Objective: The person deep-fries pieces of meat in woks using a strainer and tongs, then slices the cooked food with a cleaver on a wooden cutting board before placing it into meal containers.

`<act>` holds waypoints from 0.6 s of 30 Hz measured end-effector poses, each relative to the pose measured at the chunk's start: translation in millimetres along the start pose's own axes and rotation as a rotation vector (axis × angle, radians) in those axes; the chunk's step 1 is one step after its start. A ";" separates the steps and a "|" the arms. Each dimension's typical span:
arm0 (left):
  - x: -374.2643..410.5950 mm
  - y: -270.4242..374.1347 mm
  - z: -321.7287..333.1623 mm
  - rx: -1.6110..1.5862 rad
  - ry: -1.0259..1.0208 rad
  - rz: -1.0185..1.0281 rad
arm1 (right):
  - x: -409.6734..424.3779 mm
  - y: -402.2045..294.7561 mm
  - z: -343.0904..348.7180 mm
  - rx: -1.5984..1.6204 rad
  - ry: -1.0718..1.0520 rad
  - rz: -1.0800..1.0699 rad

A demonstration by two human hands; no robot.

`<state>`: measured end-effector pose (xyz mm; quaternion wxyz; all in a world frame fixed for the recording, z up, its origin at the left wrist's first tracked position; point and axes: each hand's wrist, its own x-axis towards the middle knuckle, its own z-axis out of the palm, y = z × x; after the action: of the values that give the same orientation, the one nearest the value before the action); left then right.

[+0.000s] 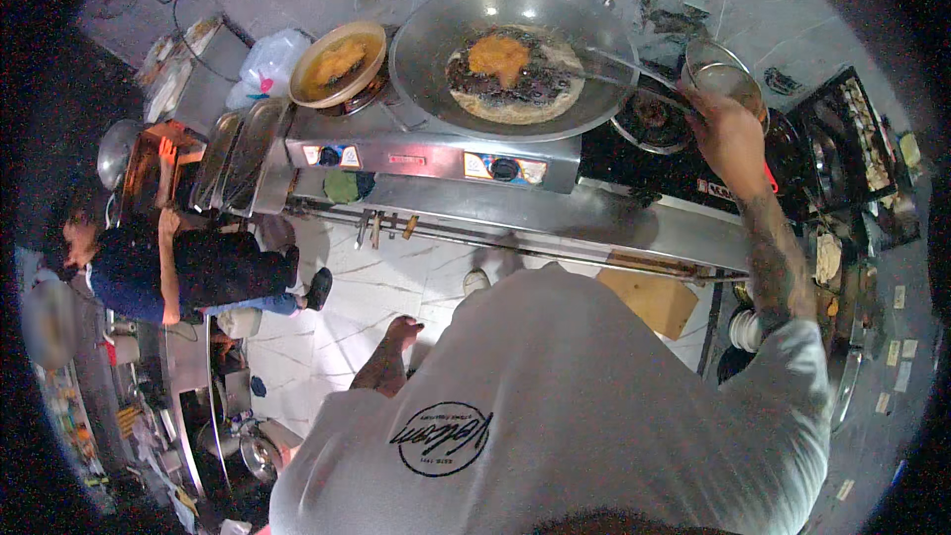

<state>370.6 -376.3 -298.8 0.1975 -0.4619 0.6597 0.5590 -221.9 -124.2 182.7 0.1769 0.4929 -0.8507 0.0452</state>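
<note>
My right hand [726, 135] grips a pair of long metal tongs [645, 76] at the right side of a large steel wok [420, 82]. The tongs' tips reach in over the wok, apart from the golden fried piece of food [499, 58]. That piece sits in dark, bubbling oil [520, 96] with pale foam around its edge. My left hand [402, 331] hangs low at my left side, away from the stove; its fingers are too small and dark to read. Left of the wok, a shallow bowl [301, 89] contains oil and another fried piece [343, 62].
The steel gas stove [438, 156] has two knobs in front. Right of the wok are a black burner [650, 115] and a wire strainer [721, 74]. Rectangular metal trays [249, 156] stand at the left. A co-worker [200, 260] in dark clothes is beyond them. A cardboard box [650, 301] is below the counter.
</note>
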 end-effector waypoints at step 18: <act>59.7 -17.6 -71.0 -0.385 0.037 0.023 | 120.4 -58.7 129.8 -0.389 -0.170 -0.201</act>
<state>373.8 -463.9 -333.9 0.0869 -0.4935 0.5495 0.6686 -259.5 -285.8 97.4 0.1998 0.5336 -0.8020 -0.1794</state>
